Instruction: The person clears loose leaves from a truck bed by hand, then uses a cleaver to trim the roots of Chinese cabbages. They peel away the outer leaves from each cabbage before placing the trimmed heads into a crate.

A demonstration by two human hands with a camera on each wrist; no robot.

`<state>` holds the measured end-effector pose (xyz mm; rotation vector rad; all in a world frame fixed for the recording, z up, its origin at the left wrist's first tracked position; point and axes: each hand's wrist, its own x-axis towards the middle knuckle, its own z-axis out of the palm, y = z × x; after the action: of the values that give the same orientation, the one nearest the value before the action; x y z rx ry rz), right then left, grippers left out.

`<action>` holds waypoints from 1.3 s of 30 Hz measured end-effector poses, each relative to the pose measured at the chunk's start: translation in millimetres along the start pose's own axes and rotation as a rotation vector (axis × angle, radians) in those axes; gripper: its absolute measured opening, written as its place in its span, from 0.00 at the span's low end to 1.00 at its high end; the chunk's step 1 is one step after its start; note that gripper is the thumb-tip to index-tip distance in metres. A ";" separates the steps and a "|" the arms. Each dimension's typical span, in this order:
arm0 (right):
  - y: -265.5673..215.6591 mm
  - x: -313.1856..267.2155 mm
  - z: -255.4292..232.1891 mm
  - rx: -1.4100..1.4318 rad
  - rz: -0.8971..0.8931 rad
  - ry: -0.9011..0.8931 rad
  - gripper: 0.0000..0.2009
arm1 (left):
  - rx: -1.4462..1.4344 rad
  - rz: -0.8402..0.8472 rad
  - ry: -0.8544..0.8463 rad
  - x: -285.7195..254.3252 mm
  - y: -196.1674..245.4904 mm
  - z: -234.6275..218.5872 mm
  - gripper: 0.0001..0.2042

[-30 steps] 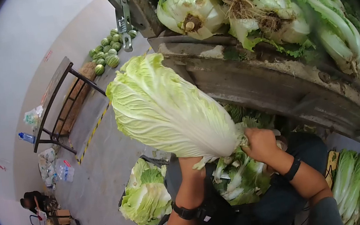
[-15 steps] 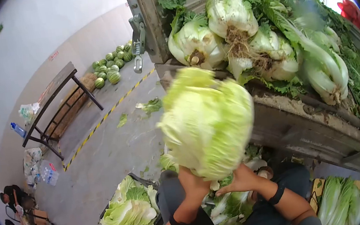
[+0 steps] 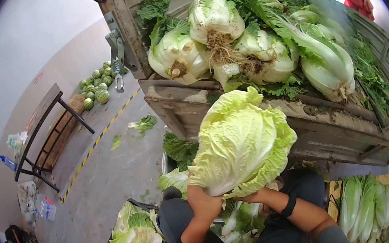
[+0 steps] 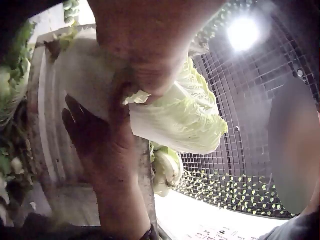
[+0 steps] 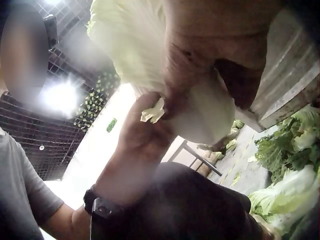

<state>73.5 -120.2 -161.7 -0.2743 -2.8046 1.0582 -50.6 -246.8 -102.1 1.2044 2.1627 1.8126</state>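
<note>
A large napa cabbage [image 3: 243, 144] with pale yellow-green leaves is held up before me, its leafy top facing away and its white base toward me. My left hand [image 3: 203, 202] grips the lower left of the base. At the lower right, my right hand [image 3: 260, 196] holds the base from beneath, its fingers partly hidden by the leaves. In the left wrist view, the right hand [image 4: 107, 142] lies against the white stalk with fingers spread around it. A small torn leaf scrap [image 5: 152, 111] shows between the hands in the right wrist view.
A truck bed [image 3: 271, 112] holding several rooted cabbages [image 3: 218, 19] stands ahead. Left of my legs is a crate [image 3: 152, 205] with trimmed cabbage [image 3: 133, 238]. Long leafy greens [image 3: 367, 207] lie at right. A bench [image 3: 49, 122] and watermelons [image 3: 100, 87] are farther left.
The cabbage has swung from lying slanted leftward to pointing away from me. My right hand has moved from the root end to under the base. The head view has shifted.
</note>
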 end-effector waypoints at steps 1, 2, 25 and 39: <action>-3.2 1.2 -2.7 -0.077 0.007 0.002 0.24 | 0.017 0.018 0.011 -0.2 -1.5 -0.1 0.34; -9.2 1.7 -6.0 -0.025 -0.009 0.049 0.23 | 0.034 0.036 0.024 0.3 -2.2 -0.2 0.33; -24.3 10.2 -18.6 0.720 0.011 0.215 0.39 | -0.680 -0.408 0.196 19.9 -18.7 -19.9 0.37; -39.8 10.7 -84.6 0.650 -0.397 -0.039 0.24 | -1.161 -0.532 0.206 20.1 -49.0 -45.8 0.27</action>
<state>73.9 -93.1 -71.6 0.3561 -2.2262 1.7614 -113.1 -271.3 -122.2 0.1629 0.9028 2.3142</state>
